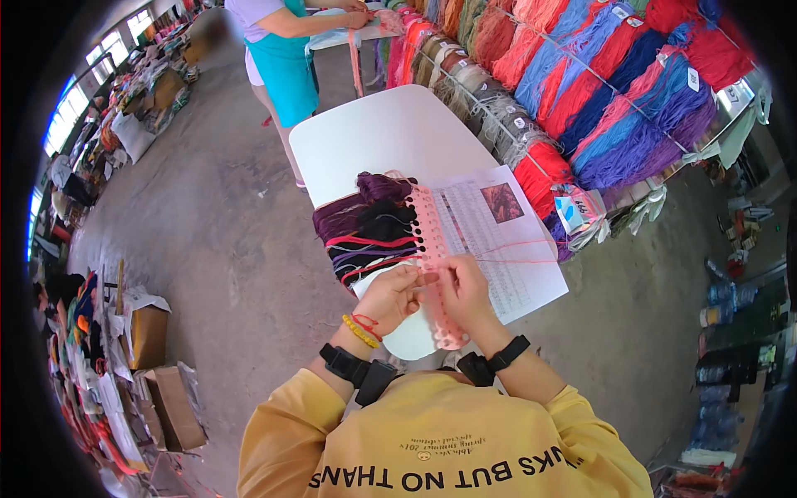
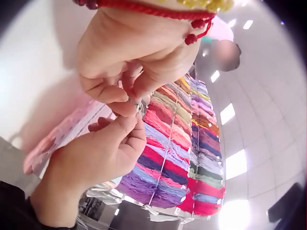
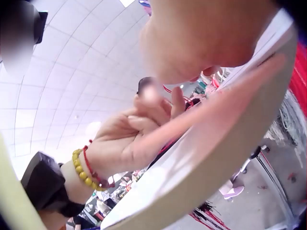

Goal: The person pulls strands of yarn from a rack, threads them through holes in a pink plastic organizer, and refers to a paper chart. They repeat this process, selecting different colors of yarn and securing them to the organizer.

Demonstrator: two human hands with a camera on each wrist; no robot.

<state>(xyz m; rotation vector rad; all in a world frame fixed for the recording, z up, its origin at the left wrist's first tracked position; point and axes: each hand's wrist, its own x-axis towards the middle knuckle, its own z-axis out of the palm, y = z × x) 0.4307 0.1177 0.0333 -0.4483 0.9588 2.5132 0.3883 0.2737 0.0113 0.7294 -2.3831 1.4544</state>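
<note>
Over the near end of a pink strip with holes (image 1: 449, 339), both hands meet fingertip to fingertip. My left hand (image 1: 393, 295), with red and yellow bracelets, pinches thin thread between thumb and fingers. The right hand (image 1: 466, 290) pinches thread just beside it. Pink thread (image 1: 519, 251) trails from there to the right across a printed sheet (image 1: 531, 286). Purple, black and red thread bundles (image 1: 382, 222) hang from the strip's holes on the left. In the left wrist view the pinched thread ends (image 2: 139, 107) look pale, mostly covered by fingers.
A white table (image 1: 374, 124) with rounded corners holds the strip and sheet. Racks of colored yarn hanks (image 1: 598, 91) stand along its right side. Beyond the far end another person (image 1: 282, 58) in a teal apron works. Cardboard boxes (image 1: 170, 407) sit on the floor at left.
</note>
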